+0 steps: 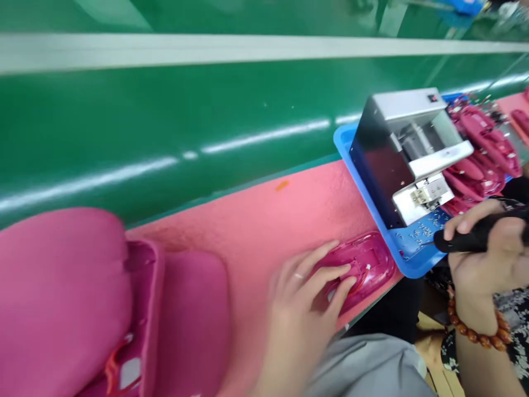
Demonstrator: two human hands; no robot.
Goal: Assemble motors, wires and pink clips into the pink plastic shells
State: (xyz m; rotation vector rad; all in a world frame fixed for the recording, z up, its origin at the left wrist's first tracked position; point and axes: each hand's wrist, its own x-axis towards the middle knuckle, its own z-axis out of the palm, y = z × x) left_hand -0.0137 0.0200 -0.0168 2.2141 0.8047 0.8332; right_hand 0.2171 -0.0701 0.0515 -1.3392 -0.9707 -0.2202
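Note:
My left hand (306, 309) lies on a magenta plastic shell (366, 264) at the near edge of the pink mat (256, 220). Its fingers are curled over the shell and hold it down, and a ring shows on one finger. My right hand (491, 259), with a brown bead bracelet (475, 333) on the wrist, is closed round a black electric screwdriver (467, 240). The screwdriver lies roughly level and its tip points left over the blue tray (407, 262), just right of the shell.
A silver and black metal box machine (397, 154) stands in the blue tray, with small screws scattered beside it. Several magenta shells (483, 160) are piled behind it. A green conveyor belt (165, 127) runs along the far side. Large pink parts (61, 298) lie at the near left.

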